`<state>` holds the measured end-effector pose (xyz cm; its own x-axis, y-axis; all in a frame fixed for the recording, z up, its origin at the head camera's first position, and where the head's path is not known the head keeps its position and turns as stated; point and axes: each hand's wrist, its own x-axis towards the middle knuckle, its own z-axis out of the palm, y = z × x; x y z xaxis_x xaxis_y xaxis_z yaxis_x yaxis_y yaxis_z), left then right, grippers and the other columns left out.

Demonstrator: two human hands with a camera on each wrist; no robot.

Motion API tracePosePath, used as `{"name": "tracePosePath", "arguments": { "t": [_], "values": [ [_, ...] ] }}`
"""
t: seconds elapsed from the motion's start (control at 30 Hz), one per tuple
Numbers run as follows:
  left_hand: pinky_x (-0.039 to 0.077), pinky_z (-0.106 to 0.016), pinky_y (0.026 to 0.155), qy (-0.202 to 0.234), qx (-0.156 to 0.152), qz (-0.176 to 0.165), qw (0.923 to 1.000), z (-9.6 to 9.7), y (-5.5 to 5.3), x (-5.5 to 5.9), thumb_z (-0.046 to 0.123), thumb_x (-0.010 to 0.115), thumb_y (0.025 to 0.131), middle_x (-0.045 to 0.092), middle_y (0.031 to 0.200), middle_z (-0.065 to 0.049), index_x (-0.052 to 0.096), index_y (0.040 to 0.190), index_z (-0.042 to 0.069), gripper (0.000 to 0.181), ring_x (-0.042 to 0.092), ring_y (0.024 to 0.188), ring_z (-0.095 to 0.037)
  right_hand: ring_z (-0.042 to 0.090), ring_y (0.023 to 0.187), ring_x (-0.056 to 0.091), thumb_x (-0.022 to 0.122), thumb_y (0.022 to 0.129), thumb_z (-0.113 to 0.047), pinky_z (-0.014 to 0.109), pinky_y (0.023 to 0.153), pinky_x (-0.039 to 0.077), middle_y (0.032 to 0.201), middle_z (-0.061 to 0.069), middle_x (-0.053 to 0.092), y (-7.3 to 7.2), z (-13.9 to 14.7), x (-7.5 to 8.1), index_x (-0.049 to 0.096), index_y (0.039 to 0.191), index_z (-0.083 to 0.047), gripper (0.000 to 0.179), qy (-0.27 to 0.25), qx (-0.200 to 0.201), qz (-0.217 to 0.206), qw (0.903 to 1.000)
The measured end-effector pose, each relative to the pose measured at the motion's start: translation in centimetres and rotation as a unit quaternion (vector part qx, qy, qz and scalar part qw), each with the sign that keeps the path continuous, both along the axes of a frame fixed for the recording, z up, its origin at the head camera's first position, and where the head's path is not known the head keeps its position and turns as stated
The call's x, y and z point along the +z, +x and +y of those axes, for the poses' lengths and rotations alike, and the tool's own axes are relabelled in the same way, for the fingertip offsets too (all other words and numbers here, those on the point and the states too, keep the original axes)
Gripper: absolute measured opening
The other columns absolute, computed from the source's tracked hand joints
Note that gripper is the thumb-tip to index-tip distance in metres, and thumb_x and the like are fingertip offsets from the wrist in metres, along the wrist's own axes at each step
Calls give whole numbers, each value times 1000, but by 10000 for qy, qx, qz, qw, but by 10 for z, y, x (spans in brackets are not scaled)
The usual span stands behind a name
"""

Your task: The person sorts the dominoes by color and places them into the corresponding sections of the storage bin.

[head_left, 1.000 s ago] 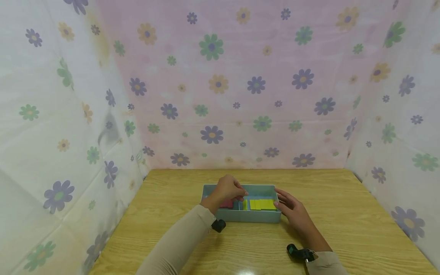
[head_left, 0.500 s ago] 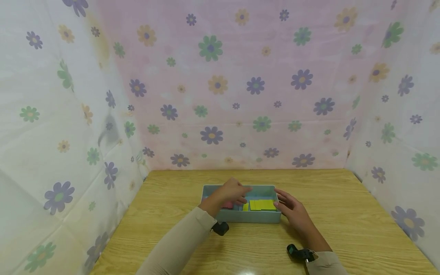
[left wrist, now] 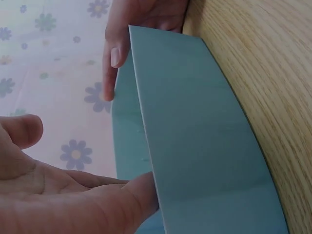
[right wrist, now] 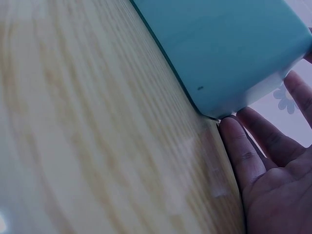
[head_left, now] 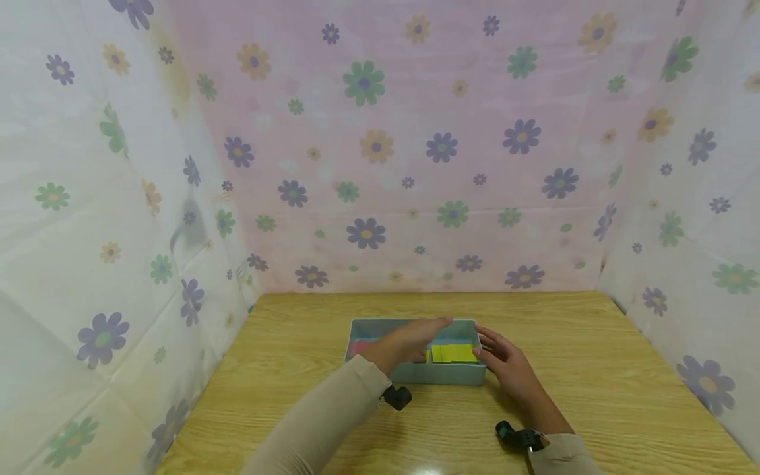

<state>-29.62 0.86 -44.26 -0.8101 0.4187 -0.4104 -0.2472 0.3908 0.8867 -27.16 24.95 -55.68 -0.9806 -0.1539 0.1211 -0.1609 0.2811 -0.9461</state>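
A shallow blue-green rectangular box (head_left: 439,375) sits on the wooden table, with flat yellow pieces (head_left: 454,353) at its right and a pink piece (head_left: 361,347) at its left. My left hand (head_left: 410,342) reaches over the middle of the box, fingers stretched to the right. In the left wrist view its thumb stands apart and some fingertips dip behind the near wall, hidden; nothing shows in its grasp. My right hand (head_left: 507,363) rests against the box's right end. Its straight fingers (right wrist: 243,146) touch the end wall low down, and its thumb lies at the rim.
The wooden table (head_left: 309,422) stretches to a flower-patterned cloth wall (head_left: 410,198) behind, with more cloth at both sides. Black wrist cameras (head_left: 396,397) are strapped on both wrists, below the beige sleeves (head_left: 326,412).
My left hand has moved right across the box, and its fingers have gone from a pinch to stretched out. More of the pink piece shows at the left. My right hand has stayed put.
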Motion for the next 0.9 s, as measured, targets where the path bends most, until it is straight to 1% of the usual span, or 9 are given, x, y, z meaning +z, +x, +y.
{"name": "tracePosePath", "arguments": {
  "t": [0.1, 0.3, 0.53, 0.63, 0.77, 0.9],
  "values": [
    [34, -68, 116, -55, 73, 34, 10000, 2, -1, -1, 66, 51, 100, 26, 169, -18, 39, 160, 13, 81, 28, 153, -48, 39, 140, 51, 63, 104, -42, 42, 103, 56, 159, 18, 45, 0, 0, 0, 43, 158, -27, 60, -23, 2, -7, 10000],
    [36, -67, 116, -25, 240, 29, 9997, 5, -1, -1, 64, 51, 101, 26, 169, -18, 42, 159, 14, 77, 29, 153, -45, 39, 141, 51, 63, 103, -42, 43, 104, 56, 159, 18, 46, -1, 0, 0, 44, 158, -29, 59, -2, -21, -2, 10000],
    [37, -67, 115, 7, 474, 68, 9989, 6, -1, -1, 62, 53, 101, 27, 168, -20, 41, 159, 9, 79, 30, 153, -46, 40, 140, 51, 63, 103, -42, 43, 103, 56, 159, 18, 46, -2, 1, 1, 45, 157, -30, 58, -15, -32, 39, 10000],
    [39, -66, 114, -20, 566, 121, 9983, 7, 0, -2, 63, 54, 101, 29, 167, -20, 42, 158, 8, 80, 33, 151, -46, 40, 140, 52, 63, 103, -42, 42, 102, 57, 158, 18, 47, -2, 2, 1, 45, 157, -30, 58, -35, -28, 51, 10000],
    [40, -65, 113, -56, 645, 197, 9977, 8, 2, -5, 63, 55, 100, 33, 166, -20, 46, 155, 6, 80, 37, 149, -46, 40, 140, 52, 64, 103, -42, 41, 102, 57, 157, 18, 48, -2, 2, -1, 46, 156, -30, 58, -53, -48, 11, 10000],
    [41, -65, 113, -89, 678, 259, 9973, 7, 4, -6, 63, 56, 100, 36, 164, -20, 45, 155, 5, 81, 38, 148, -45, 40, 140, 52, 64, 102, -43, 42, 103, 57, 157, 18, 48, 0, 1, -3, 46, 156, -31, 58, -47, -91, -17, 9999]
  ]
}}
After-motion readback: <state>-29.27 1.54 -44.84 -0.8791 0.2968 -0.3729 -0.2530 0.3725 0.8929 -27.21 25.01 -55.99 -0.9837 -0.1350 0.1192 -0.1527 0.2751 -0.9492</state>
